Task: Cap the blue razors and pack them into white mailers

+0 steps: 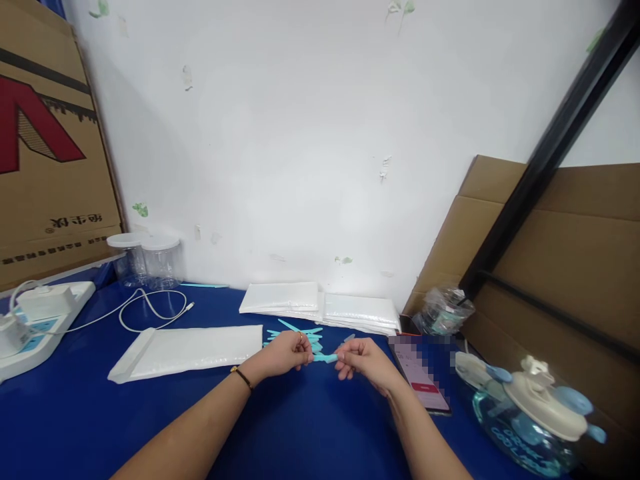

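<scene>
My left hand (285, 353) and my right hand (364, 362) meet over the blue table (310, 427), each pinching one end of a small light-blue plastic piece (326, 359). Fingers of both hands are curled closed around it. Just behind the hands lies a loose pile of several similar light-blue sticks (300, 333). A white padded mailer (187, 350) lies flat to the left of my left hand.
Stacks of white mailers (320, 305) sit by the wall. A phone (419, 375) lies right of my right hand, with a clear blue water jug (530, 417) beyond it. Clear jars (147, 260), a white power strip (35, 320) with cable and cardboard boxes (560, 267) ring the table.
</scene>
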`<state>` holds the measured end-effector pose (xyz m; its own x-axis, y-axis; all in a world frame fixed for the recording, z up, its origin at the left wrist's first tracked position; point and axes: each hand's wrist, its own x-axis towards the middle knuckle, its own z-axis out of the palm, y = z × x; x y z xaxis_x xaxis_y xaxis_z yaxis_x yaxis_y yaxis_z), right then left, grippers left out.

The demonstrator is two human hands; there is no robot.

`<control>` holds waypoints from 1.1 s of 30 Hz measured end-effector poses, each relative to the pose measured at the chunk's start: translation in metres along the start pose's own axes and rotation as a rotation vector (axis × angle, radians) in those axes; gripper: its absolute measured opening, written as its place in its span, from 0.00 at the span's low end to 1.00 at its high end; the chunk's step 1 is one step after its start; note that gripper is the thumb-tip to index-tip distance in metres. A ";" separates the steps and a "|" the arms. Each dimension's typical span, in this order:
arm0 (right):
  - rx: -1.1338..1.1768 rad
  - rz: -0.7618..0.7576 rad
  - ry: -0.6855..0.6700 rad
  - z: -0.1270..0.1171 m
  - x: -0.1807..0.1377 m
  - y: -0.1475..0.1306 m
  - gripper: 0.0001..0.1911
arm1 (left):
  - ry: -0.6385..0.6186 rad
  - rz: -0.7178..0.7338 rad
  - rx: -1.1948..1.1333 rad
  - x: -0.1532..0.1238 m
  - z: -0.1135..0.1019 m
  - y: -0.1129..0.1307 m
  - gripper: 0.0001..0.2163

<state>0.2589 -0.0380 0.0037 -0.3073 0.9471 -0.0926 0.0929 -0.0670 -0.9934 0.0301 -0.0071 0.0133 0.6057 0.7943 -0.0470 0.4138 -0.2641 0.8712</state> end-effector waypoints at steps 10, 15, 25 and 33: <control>-0.621 -0.096 0.227 -0.056 -0.006 0.000 0.06 | -0.083 -0.038 0.390 -0.005 0.006 -0.001 0.11; -0.833 -0.062 0.191 -0.048 -0.003 0.008 0.06 | 0.195 0.022 0.657 -0.002 -0.014 -0.006 0.09; -0.867 -0.254 0.148 -0.023 -0.002 0.005 0.05 | 0.163 0.085 0.808 0.003 -0.017 -0.012 0.07; -0.521 -0.294 0.216 -0.022 0.002 0.002 0.08 | 0.173 0.108 0.479 0.002 -0.018 -0.008 0.11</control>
<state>0.2788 -0.0292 0.0031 -0.1974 0.9482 0.2489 0.4991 0.3158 -0.8069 0.0154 0.0065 0.0150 0.5576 0.8168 0.1480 0.6444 -0.5382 0.5432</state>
